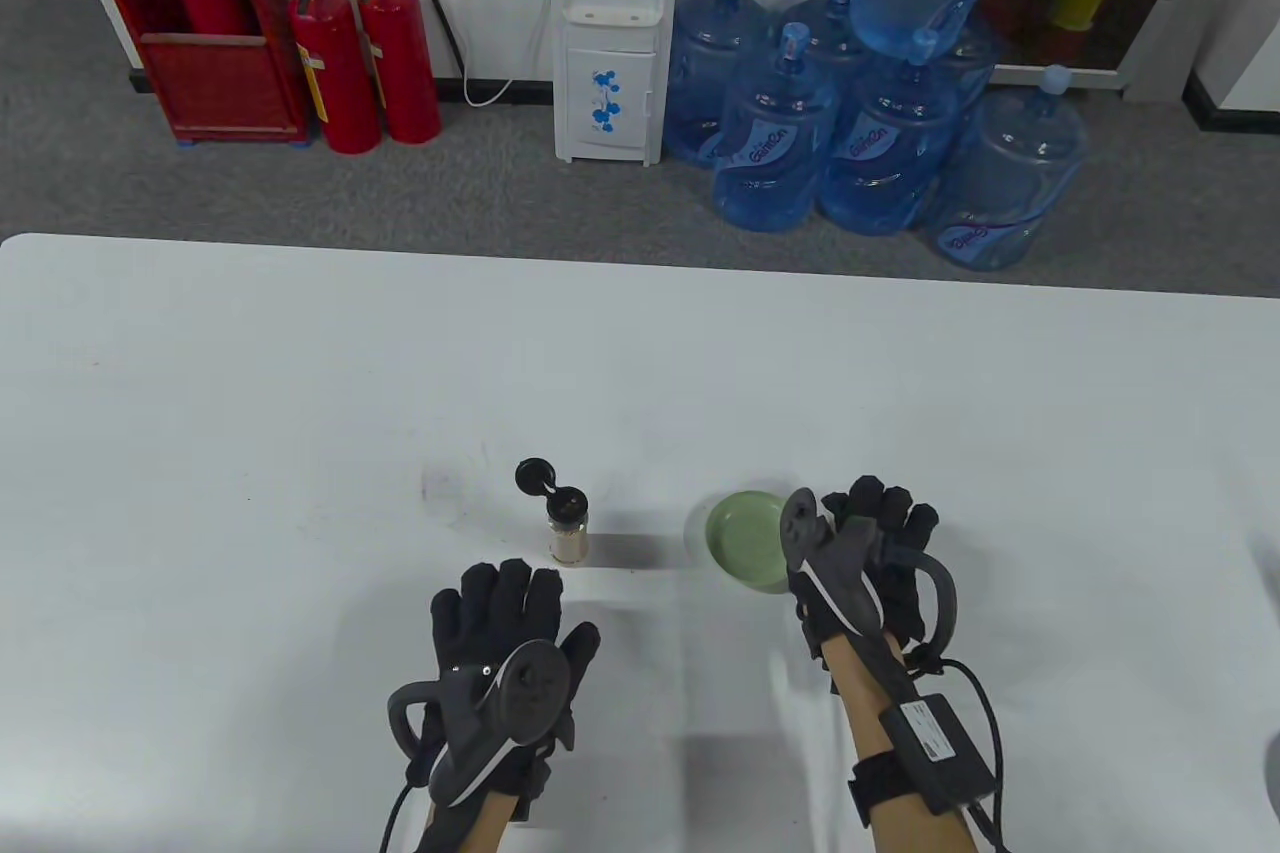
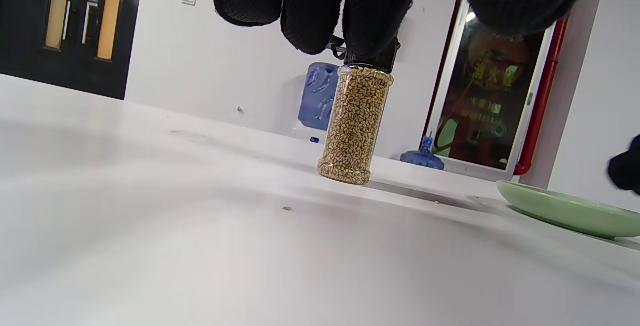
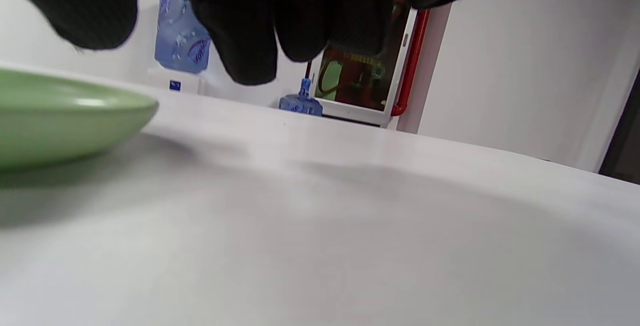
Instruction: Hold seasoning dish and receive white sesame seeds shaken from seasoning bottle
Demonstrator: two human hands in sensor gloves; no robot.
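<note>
A small clear seasoning bottle full of pale sesame seeds stands upright on the white table, its black flip cap open. It also shows in the left wrist view. My left hand hovers just behind the bottle, fingers spread, holding nothing. A green seasoning dish sits on the table to the bottle's right and also shows in the right wrist view. My right hand is beside the dish's right edge, fingers loose, holding nothing.
A few stray seeds lie on the table near the bottle. Beyond the table's far edge stand a water dispenser, several blue water jugs and red fire extinguishers.
</note>
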